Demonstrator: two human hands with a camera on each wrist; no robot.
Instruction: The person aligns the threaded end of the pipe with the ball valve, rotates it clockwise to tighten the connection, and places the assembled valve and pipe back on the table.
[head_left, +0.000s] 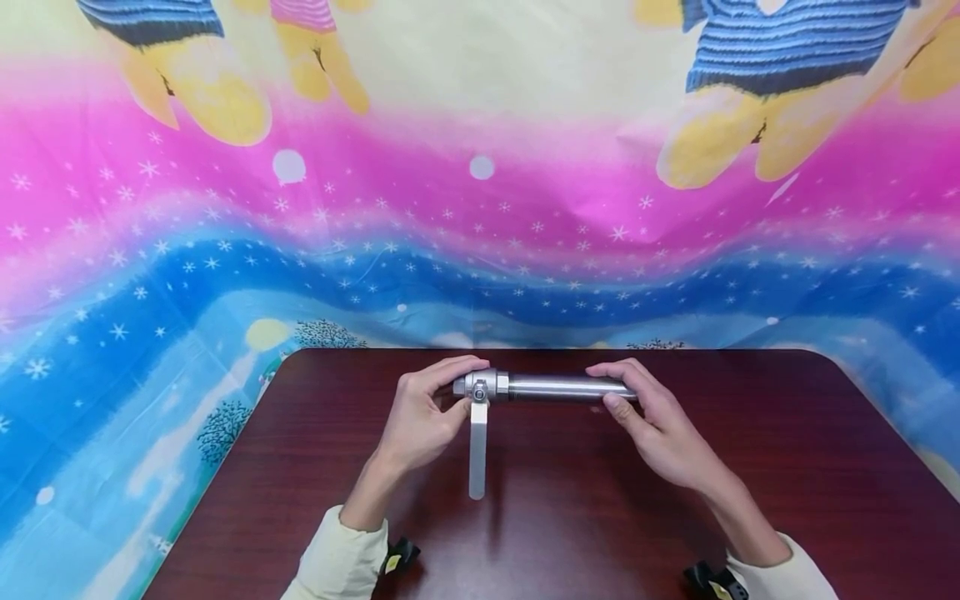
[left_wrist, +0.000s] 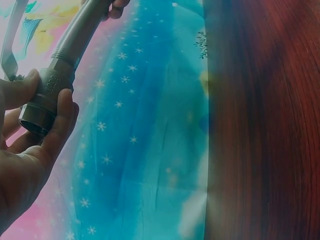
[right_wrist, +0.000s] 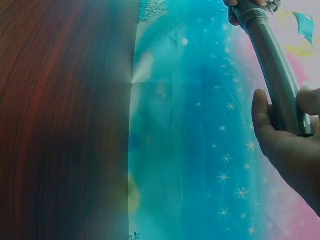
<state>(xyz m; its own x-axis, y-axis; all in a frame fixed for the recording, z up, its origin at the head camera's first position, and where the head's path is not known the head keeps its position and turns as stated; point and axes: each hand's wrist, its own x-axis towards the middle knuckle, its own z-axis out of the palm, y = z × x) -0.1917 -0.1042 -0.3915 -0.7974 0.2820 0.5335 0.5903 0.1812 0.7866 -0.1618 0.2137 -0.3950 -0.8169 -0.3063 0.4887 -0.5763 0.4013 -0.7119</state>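
A metal ball valve [head_left: 491,383] joined to a long steel pipe [head_left: 558,387] is held level above the table, pipe toward the right. Its flat lever handle [head_left: 477,454] points down toward the person. My left hand [head_left: 423,412] grips the valve body between thumb and fingers; in the left wrist view the valve's open round end [left_wrist: 36,120] shows beside the fingers. My right hand [head_left: 663,425] holds the pipe's far end, thumb on the near side and fingers behind. The right wrist view shows the pipe [right_wrist: 275,70] between the right thumb and fingers.
Below the hands lies a dark red wooden table [head_left: 562,533] with rounded back corners. A printed cloth [head_left: 480,233] with snowflakes and cartoon figures hangs behind and around it. Black straps sit at both cuffs.
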